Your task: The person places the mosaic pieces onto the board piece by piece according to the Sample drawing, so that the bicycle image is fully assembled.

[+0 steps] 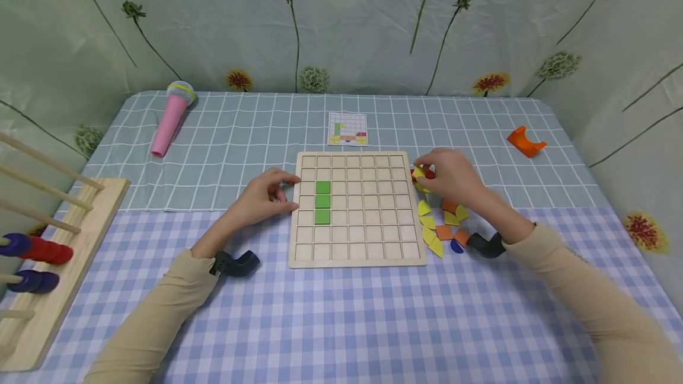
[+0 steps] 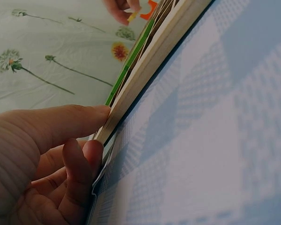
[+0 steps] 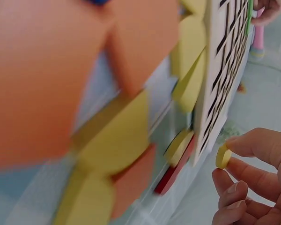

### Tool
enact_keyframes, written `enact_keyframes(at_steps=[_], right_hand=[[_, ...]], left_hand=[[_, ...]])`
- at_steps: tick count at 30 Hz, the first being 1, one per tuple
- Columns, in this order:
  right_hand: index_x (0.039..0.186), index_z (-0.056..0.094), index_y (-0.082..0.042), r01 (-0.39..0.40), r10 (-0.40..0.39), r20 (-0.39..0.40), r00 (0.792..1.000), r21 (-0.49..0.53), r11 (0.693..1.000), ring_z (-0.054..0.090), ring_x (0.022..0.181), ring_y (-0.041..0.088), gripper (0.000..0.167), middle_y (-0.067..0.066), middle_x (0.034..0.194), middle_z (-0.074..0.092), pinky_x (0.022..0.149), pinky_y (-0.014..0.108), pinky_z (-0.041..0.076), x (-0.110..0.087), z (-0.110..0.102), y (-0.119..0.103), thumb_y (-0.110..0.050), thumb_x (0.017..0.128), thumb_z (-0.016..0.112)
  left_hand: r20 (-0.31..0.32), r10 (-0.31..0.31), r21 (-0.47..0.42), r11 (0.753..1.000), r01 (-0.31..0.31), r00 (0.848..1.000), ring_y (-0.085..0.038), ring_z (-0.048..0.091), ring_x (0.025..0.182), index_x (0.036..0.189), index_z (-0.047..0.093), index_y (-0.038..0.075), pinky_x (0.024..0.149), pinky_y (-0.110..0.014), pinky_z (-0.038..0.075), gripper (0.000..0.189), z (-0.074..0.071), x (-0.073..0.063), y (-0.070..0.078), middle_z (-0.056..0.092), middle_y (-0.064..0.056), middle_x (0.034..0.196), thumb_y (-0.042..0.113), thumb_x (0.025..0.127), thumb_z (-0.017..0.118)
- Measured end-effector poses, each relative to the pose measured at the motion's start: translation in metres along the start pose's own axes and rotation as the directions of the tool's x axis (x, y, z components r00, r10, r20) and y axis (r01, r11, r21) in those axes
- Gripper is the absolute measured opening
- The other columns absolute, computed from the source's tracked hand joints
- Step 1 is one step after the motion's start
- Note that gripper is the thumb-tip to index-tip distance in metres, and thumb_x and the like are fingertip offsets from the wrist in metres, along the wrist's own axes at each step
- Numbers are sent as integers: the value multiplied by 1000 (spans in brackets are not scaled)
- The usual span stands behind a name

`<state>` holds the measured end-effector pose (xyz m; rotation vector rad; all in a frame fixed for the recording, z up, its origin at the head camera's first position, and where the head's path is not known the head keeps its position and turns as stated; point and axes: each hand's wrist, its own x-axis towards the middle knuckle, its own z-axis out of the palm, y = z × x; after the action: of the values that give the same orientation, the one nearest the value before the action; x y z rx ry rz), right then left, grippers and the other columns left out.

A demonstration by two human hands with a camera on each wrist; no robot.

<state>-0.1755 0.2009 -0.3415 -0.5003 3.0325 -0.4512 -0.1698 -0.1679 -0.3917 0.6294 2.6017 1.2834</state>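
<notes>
A wooden grid board (image 1: 357, 246) lies flat in the middle, with three green square tiles (image 1: 322, 201) stacked in one column near its left side. My left hand (image 1: 258, 199) rests against the board's left edge, thumb and forefinger apart; the left wrist view shows the thumb tip on the wooden rim. Beyond the upper right edge, my right hand (image 1: 453, 175) pinches a small yellow tile (image 3: 222, 156) between thumb and forefinger, raised above the pile. Beneath it are red and yellow pieces, including a red tile (image 3: 173, 176); the held tile's full outline is hard to make out.
Loose yellow, orange and blue tiles (image 1: 444, 233) lie along the board's right side. A printed pattern card (image 1: 347, 129) sits behind the board. Further out are a pink toy microphone (image 1: 172, 117), an orange curved block (image 1: 526, 141) and a wooden bead rack (image 1: 80, 259).
</notes>
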Motion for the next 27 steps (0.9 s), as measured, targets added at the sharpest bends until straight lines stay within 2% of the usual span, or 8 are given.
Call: enact_keyframes(at_steps=[8,15,20,27], right_hand=[[108,69,-3,69,-70,11,998,61,996,57,78,22,31,12,93,68,65,30,47,6,7,-23,-15,79,69],[105,71,-6,156,-158,40,987,36,987,61,81,20,28,8,92,69,66,31,48,14,16,-43,-16,79,70],[105,71,-8,175,-178,50,983,54,983,61,82,19,27,6,92,69,67,30,48,20,19,-58,-14,79,69],[106,72,-10,199,-203,95,975,50,979,54,76,16,26,4,91,66,61,24,42,30,25,-75,-13,80,65]], left_hand=[[5,-7,16,1000,6,1000,2,53,65,122,59,2,60,-15,45,50,1,2,0,56,-16,113,8,76,76],[10,-8,11,1000,8,1000,2,53,64,122,59,1,60,-14,45,50,1,2,0,56,-16,113,7,75,76],[9,-14,7,1000,14,1000,1,53,64,122,59,1,60,-15,45,50,1,2,1,56,-16,114,7,75,76],[7,-15,6,1000,15,1000,1,52,65,122,59,2,60,-15,45,49,-1,0,1,56,-16,112,8,76,76]])
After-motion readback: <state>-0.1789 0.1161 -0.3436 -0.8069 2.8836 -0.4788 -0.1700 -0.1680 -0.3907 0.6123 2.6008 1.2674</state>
